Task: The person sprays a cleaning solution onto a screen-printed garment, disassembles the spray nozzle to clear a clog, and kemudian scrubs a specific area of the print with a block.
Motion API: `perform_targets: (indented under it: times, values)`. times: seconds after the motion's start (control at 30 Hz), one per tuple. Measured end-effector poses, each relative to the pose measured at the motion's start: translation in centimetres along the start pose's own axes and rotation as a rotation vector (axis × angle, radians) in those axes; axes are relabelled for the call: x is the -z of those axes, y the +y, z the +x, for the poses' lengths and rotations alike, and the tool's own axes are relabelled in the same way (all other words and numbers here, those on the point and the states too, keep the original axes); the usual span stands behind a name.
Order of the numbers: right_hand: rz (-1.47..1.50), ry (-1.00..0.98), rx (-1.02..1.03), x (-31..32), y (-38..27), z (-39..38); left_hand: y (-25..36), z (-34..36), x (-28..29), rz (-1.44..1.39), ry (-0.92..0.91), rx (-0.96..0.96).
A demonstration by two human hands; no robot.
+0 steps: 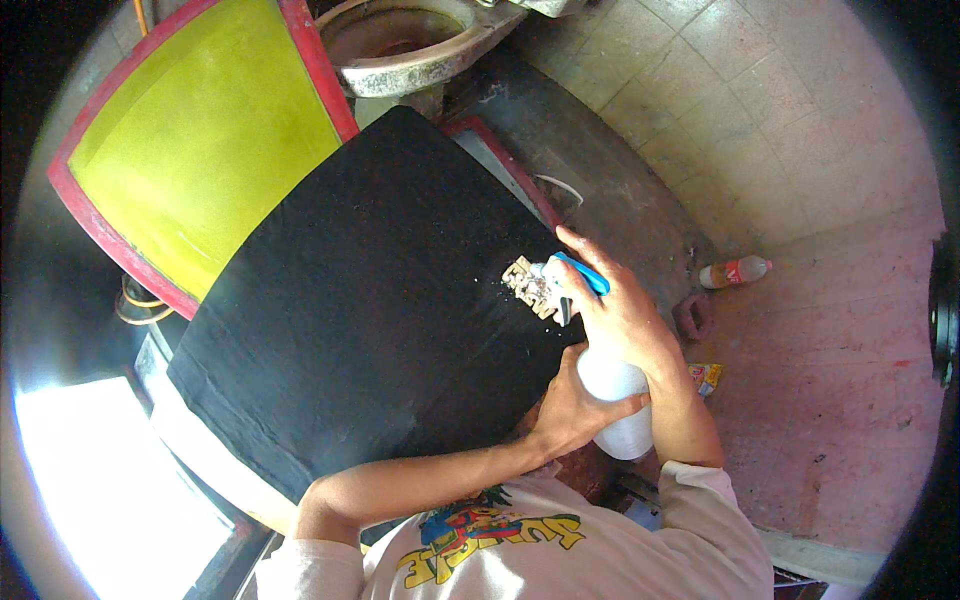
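Observation:
My right hand (625,310) is closed around the blue-and-white head of a spray bottle (612,378), its index finger stretched along the top. My left hand (575,405) wraps the bottle's white body from below and the left. Just left of the nozzle lies a small tan piece (525,280) cut in letter shapes, partly hidden by the sprayer head. Tiny pale specks are scattered round the piece on a black cloth (390,270). The cloth covers a flat surface in front of me.
A yellow panel with a red frame (210,140) stands at the far left. Behind the cloth is a dirty, pale toilet-like bowl (395,70). A plastic bottle with a red label (737,272) lies on the right, and a yellow packet (706,378) is nearer me.

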State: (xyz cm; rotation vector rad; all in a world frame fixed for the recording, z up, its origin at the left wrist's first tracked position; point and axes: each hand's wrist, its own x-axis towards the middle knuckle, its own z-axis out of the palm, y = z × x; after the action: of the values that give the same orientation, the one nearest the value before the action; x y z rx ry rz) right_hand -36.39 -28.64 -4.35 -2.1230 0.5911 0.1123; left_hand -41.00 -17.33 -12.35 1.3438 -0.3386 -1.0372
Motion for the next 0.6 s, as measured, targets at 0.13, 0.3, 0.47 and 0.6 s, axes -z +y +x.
perform_targets:
  times: [0.13, 0.3, 0.47, 0.6]
  values:
    - [-0.057, 0.017, -0.012, 0.2, -0.3, 0.2, -0.1, 0.2, -0.1, -0.043, 0.000, -0.030]
    - [-0.159, 0.047, 0.060, 0.4, 0.2, 0.2, 0.1, 0.3, 0.1, -0.020, -0.008, -0.005]
    - [-0.082, 0.063, 0.030, 0.4, 1.0, 0.0, 1.4, -0.2, 0.1, -0.010, -0.018, 0.035]
    - [-0.017, -0.005, -0.011, 0.6, 0.1, -0.5, 0.4, -0.1, -0.2, 0.009, -0.015, 0.014]
